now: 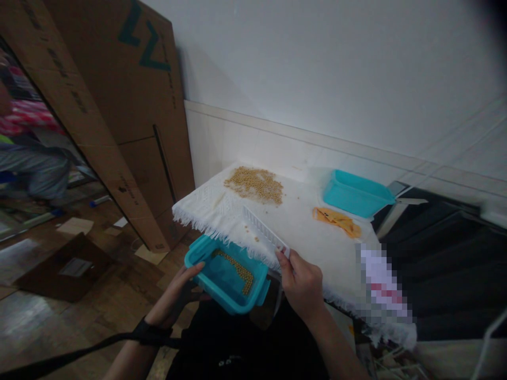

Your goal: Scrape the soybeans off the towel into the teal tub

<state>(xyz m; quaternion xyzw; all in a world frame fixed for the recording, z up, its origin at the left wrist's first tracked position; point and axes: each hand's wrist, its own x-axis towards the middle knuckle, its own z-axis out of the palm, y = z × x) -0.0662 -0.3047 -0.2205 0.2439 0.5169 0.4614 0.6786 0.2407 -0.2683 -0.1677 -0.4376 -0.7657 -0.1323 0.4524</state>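
Observation:
My left hand grips the near left side of a teal plastic container, its thumb over the rim. The container is tilted below the table's fringed edge, and soybeans lie in a band inside it. In my right hand is the end of a white comb-like tool with a row of slats or teeth; its exact kind is unclear. The tool reaches over the white cloth, near a few loose beans. Farther back, a wide patch of soybeans is spread on the cloth.
A second teal container stands at the back right, with a crumpled orange cloth before it. A tall cardboard box rises on the left. Cardboard lies on the wooden floor. A person's leg shows at far left.

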